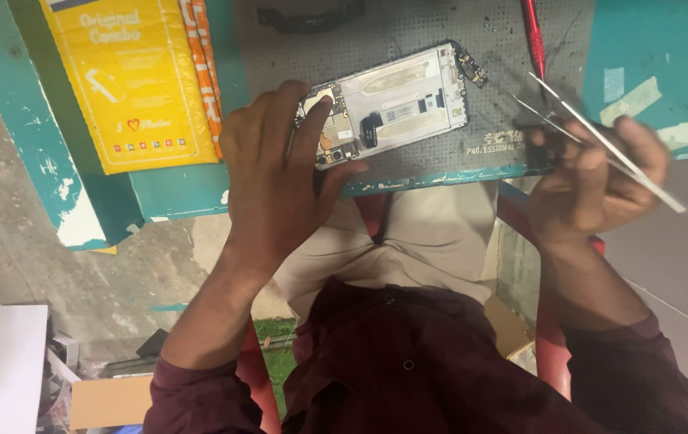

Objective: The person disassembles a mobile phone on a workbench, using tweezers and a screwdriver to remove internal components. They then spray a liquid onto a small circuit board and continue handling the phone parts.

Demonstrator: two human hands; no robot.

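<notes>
- I see my left hand (pixel 275 173) curled over the near-left end of the opened phone (pixel 392 104), fingers pinching its edge
- The phone lies on the grey mat (pixel 440 32), far centre
- My right hand (pixel 593 181) pinches metal tweezers (pixel 601 141), right of the phone, apart from it
- A yellow package (pixel 131 76) sits far left

A flat yellow package (pixel 131 80) lies on the teal table (pixel 175 193) to the upper left of my left hand (pixel 275 177), rectangular, with pale lettering, a white pictogram and a row of small coloured squares near its lower edge. An orange-and-white strip (pixel 203 72) runs along its right side. I see no signs or lit screens.
</notes>
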